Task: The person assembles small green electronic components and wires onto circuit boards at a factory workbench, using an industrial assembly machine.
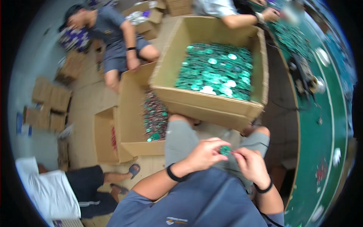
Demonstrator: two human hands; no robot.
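My left hand (206, 153) pinches a small round green circuit board (224, 150) between thumb and fingertips, above my lap. Just right of the board, my right hand (250, 162) is closed in a pinch. Something thin and reddish shows at its fingertips, too small and blurred to name. In front of my knees, a large open cardboard box (211, 100) holds a heap of round green boards (217, 72), some of them shining in the light. Left of it, a lower cardboard box (130, 113) contains a mix of small reddish and green parts (154, 117).
A long green workbench (321, 132) runs along my right, with a pile of green boards (293, 39), a dark tool (300, 75) and red bits (321, 170) on it. One person (121, 34) sits at the far left; another's arm (242, 19) crosses the big box's far edge. Cartons (49, 98) stand by the wall.
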